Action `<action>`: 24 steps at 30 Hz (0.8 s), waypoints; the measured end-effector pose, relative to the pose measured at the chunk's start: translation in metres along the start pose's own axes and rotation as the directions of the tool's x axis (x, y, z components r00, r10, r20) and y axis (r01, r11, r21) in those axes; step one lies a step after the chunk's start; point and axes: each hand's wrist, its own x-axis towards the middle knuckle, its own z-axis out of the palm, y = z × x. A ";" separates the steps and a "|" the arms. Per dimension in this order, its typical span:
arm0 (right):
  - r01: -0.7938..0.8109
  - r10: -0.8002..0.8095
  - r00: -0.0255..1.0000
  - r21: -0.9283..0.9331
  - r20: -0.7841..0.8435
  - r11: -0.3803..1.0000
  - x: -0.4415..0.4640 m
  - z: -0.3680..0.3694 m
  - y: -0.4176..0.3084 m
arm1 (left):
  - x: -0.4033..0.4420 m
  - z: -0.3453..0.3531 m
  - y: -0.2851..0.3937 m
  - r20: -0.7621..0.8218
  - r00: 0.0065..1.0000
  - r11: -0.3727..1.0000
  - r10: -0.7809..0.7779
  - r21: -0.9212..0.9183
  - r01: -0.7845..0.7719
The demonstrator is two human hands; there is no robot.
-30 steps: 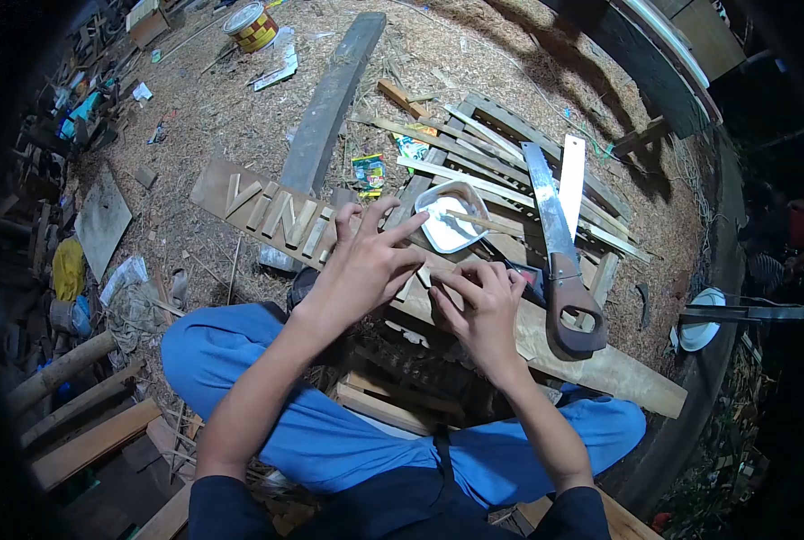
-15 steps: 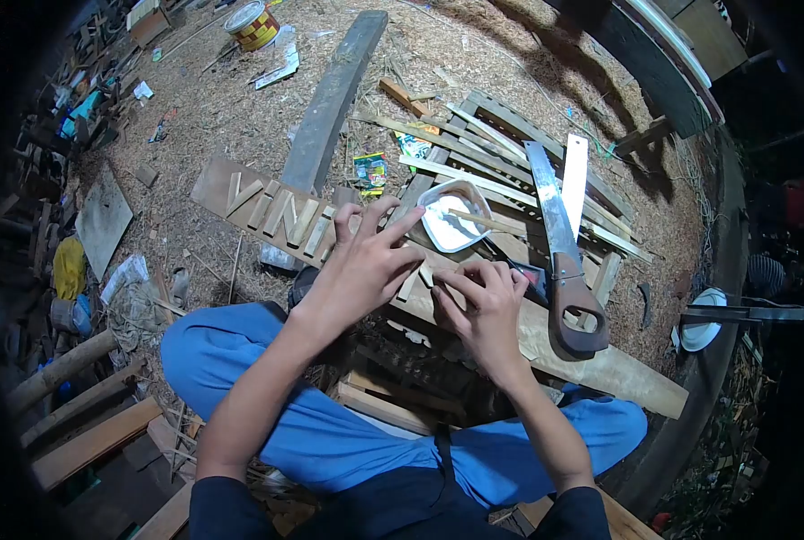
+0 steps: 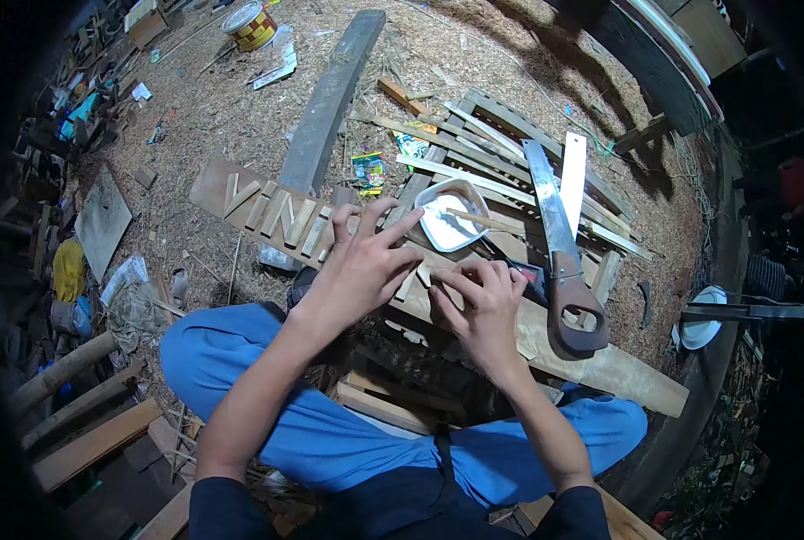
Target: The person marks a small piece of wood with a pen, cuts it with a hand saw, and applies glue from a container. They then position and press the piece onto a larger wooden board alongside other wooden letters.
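Observation:
A long, thin wooden board [image 3: 614,367] lies across my lap, with several short wood strips [image 3: 300,222] set on its left part in slanted and upright positions. My left hand [image 3: 361,265] rests over the middle of the board, fingers spread, its thumb beside a small wood piece [image 3: 424,273]. My right hand [image 3: 487,306] pinches that piece from the other side between thumb and fingertips. Another short strip [image 3: 406,286] lies on the board below my left thumb. Just beyond the hands stands a white plastic tub [image 3: 452,241] of white paste with a wooden stick [image 3: 483,220] in it.
A handsaw [image 3: 566,261] lies at the right, its handle over the board. Beyond the tub is a slatted wood frame [image 3: 492,135] with loose strips. A thick plank [image 3: 334,103] and a paint can [image 3: 251,25] lie farther off on sawdust-covered ground.
The small wood piece between my hands has turned slightly. Both hands stay in nearly the same place.

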 end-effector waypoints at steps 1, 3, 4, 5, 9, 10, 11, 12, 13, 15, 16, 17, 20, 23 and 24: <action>0.000 0.000 1.000 0.001 0.000 1.000 0.000 0.000 0.000 | 0.000 0.000 0.000 -0.001 1.000 1.000 0.001 -0.006 -0.001; -0.009 0.009 1.000 0.002 -0.011 1.000 0.000 0.001 -0.001 | -0.001 0.003 -0.001 -0.030 1.000 1.000 0.005 0.018 -0.004; -0.010 0.010 1.000 0.002 -0.011 1.000 0.000 0.001 -0.001 | 0.000 0.004 -0.001 -0.060 0.998 0.999 0.009 0.042 -0.007; -0.005 0.005 1.000 0.005 -0.022 1.000 0.000 0.002 -0.002 | 0.000 0.004 -0.001 -0.060 0.998 0.999 0.010 0.042 -0.007; -0.002 0.002 0.999 0.021 -0.032 1.000 0.000 0.002 -0.002 | 0.000 -0.001 0.000 -0.014 1.000 1.000 0.004 0.006 -0.004; -0.002 0.003 0.999 0.021 -0.032 1.000 0.000 0.002 -0.002 | 0.000 -0.001 0.000 0.019 1.000 1.000 -0.005 -0.002 0.005; -0.006 0.007 1.000 0.011 -0.021 1.000 0.000 0.002 -0.002 | 0.000 -0.002 0.000 0.019 1.000 1.000 -0.005 -0.003 0.005; -0.010 0.010 1.000 0.001 -0.011 1.000 0.000 0.001 -0.001 | 0.000 -0.002 0.000 0.014 1.000 1.000 -0.008 -0.003 0.008; -0.010 0.010 1.000 0.001 -0.011 1.000 0.000 0.001 -0.002 | 0.000 -0.002 0.000 0.009 1.000 1.000 -0.011 -0.003 0.012; -0.010 0.010 1.000 0.020 -0.002 1.000 0.000 0.000 -0.003 | 0.000 -0.002 0.000 0.005 1.000 1.000 -0.011 -0.001 0.011; -0.011 0.011 1.000 0.019 -0.004 1.000 0.000 -0.001 -0.003 | 0.000 -0.002 0.000 0.001 1.000 1.000 -0.009 0.001 0.009; -0.014 0.014 1.000 0.026 -0.003 1.000 -0.001 -0.003 -0.002 | 0.001 -0.002 0.001 0.001 1.000 1.000 -0.005 0.001 0.005; -0.027 0.027 1.000 0.053 0.003 0.998 -0.003 -0.013 0.000 | 0.007 -0.005 0.005 -0.041 0.999 0.999 0.008 -0.039 -0.010; -0.018 0.019 1.000 0.044 -0.021 0.999 -0.006 -0.033 0.008 | 0.017 -0.008 0.011 -0.081 0.995 0.994 0.066 -0.086 -0.073; -0.002 0.002 1.000 0.022 -0.026 1.000 -0.008 -0.041 0.012 | 0.020 -0.007 0.013 -0.103 0.991 0.987 0.088 -0.128 -0.101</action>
